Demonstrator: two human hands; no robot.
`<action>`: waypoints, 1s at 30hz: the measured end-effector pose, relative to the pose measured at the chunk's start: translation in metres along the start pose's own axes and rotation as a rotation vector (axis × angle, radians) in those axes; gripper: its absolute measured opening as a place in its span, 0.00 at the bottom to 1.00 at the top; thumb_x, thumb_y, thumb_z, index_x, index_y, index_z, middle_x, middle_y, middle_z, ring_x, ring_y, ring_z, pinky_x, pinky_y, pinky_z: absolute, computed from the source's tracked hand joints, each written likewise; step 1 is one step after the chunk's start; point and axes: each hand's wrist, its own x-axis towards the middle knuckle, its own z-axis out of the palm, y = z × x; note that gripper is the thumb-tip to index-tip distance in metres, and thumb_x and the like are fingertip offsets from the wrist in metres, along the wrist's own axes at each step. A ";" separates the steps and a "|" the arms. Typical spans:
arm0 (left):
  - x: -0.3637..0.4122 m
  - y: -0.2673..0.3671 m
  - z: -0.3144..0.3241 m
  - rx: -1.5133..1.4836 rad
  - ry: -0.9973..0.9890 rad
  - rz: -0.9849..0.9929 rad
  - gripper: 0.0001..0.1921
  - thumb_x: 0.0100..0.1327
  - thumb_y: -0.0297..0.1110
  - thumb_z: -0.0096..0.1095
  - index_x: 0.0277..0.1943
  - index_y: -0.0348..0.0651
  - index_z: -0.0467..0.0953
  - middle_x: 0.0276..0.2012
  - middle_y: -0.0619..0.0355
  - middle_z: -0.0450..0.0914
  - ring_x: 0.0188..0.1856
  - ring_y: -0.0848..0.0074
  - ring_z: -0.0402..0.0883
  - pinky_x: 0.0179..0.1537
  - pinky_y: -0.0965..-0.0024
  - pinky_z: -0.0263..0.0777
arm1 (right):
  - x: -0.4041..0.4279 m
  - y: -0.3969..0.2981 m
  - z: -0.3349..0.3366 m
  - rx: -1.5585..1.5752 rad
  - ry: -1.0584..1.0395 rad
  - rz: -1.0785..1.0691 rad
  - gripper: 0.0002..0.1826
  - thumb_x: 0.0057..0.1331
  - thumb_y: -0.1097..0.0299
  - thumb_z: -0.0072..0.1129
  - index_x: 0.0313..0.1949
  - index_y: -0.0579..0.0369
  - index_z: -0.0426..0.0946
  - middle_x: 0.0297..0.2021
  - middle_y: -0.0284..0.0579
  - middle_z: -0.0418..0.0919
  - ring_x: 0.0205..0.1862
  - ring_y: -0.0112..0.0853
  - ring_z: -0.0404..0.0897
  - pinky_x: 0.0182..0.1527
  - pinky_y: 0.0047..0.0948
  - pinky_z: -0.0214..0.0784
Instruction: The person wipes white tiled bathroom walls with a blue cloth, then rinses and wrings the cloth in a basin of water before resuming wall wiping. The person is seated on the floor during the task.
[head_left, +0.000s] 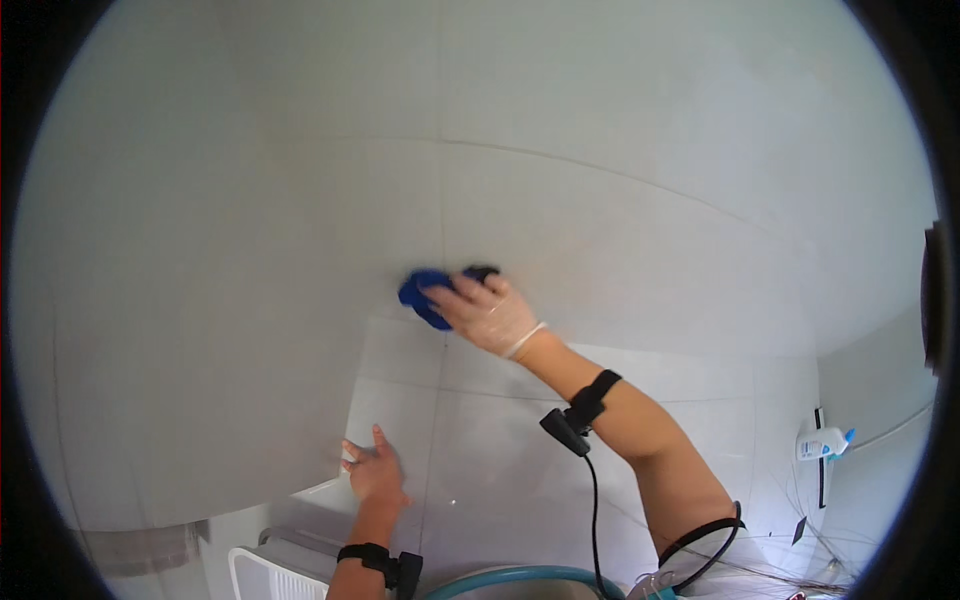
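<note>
My right hand (491, 319), in a thin translucent glove, presses a blue cloth (429, 296) against the pale tiled wall (600, 232). The cloth is bunched under the fingertips, and a dark patch (482, 272) shows just beyond the fingers; whether it belongs to the cloth I cannot tell. Lower and to the left, my left hand (375, 469) has its fingers spread and holds nothing. It is beside the lower corner of a pale wall panel (262, 420); I cannot tell whether the fingertips touch it.
A white plastic rack or basket (277, 574) is at the lower left, near a curved teal rim (525, 574). On the right, a white bottle with a blue cap (821, 444) stands by the wall. A black cable (596, 510) hangs from my right forearm strap.
</note>
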 end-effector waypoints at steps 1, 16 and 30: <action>0.000 0.000 0.001 0.014 -0.015 -0.003 0.74 0.31 0.43 0.87 0.74 0.55 0.31 0.69 0.25 0.39 0.68 0.38 0.54 0.63 0.64 0.65 | -0.022 -0.006 0.014 0.070 -0.081 0.006 0.20 0.59 0.62 0.59 0.52 0.46 0.76 0.48 0.27 0.75 0.51 0.28 0.69 0.49 0.34 0.58; -0.004 -0.005 0.002 -0.010 0.027 0.017 0.74 0.29 0.43 0.87 0.74 0.50 0.33 0.68 0.23 0.38 0.67 0.35 0.55 0.66 0.62 0.61 | 0.018 0.086 -0.220 -0.008 0.156 0.095 0.14 0.48 0.69 0.58 0.37 0.47 0.83 0.50 0.40 0.79 0.47 0.40 0.75 0.51 0.38 0.62; -0.003 0.006 -0.004 0.101 0.006 0.007 0.77 0.28 0.47 0.87 0.73 0.51 0.26 0.68 0.23 0.39 0.66 0.38 0.59 0.65 0.62 0.63 | -0.149 0.034 -0.012 0.147 -0.172 0.009 0.12 0.56 0.66 0.64 0.40 0.49 0.80 0.49 0.30 0.76 0.49 0.30 0.71 0.49 0.31 0.63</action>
